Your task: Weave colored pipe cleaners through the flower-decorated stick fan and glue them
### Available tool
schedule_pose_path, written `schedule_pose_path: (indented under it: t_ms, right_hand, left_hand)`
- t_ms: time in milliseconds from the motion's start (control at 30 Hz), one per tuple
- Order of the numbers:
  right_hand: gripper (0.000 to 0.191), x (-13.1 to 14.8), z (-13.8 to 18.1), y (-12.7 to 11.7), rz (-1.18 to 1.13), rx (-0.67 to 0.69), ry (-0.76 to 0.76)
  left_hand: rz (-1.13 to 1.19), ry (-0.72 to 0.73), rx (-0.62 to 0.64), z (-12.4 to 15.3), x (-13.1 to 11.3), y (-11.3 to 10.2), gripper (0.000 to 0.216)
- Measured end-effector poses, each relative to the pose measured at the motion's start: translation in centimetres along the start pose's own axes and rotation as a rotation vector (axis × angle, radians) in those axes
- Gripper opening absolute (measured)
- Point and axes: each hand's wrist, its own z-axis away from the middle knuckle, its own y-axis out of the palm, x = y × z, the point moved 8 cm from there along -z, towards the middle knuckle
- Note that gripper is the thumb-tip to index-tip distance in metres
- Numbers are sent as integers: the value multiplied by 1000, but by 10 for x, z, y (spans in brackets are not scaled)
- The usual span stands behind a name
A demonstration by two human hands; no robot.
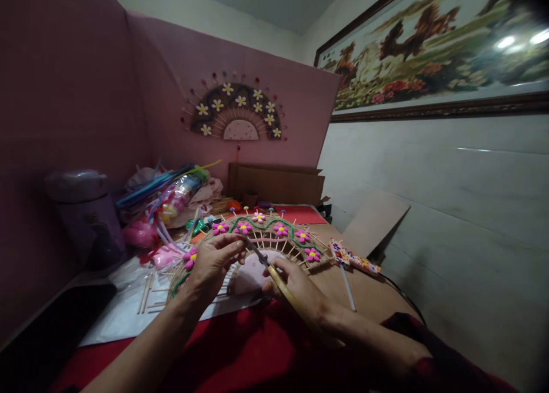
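Scissors (278, 276) with yellow handles are gripped in my right hand (295, 284), blades pointing up and left. Closed in a pinch, my left hand (218, 261) is close to the blade tips; whatever is between its fingers is too small to make out. Below both hands lies a fan-shaped craft piece (266, 233) of sticks and brown woven material. Pink clay-like flowers (281, 229) and a wavy green strip (257, 223) decorate it. At its base is a pale half-round panel (249, 273), partly covered by my right hand and the scissors.
A similar fan (240, 110) with white flowers hangs on the pink board. Craft supplies (171, 204) pile up at the left beside a purple bottle (88, 221). Loose sticks (146, 293) lie on white paper. A glue gun (354, 258) with patterned covering rests at right.
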Motion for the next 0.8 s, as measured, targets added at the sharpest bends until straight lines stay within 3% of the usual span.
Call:
schedule_pose_path:
  t_ms: [367,633,800]
  right_hand:
    - [26,-6,4,2,-58,-34,44]
    - [50,17,5,5,-31,99,-95]
    - [55,18,5,1,63,78,-126]
  left_hand:
    - [14,13,36,4,-2,7,16]
    - [62,-20,34,6,-6,9,15]
    - [30,5,31,7,-9,10,15]
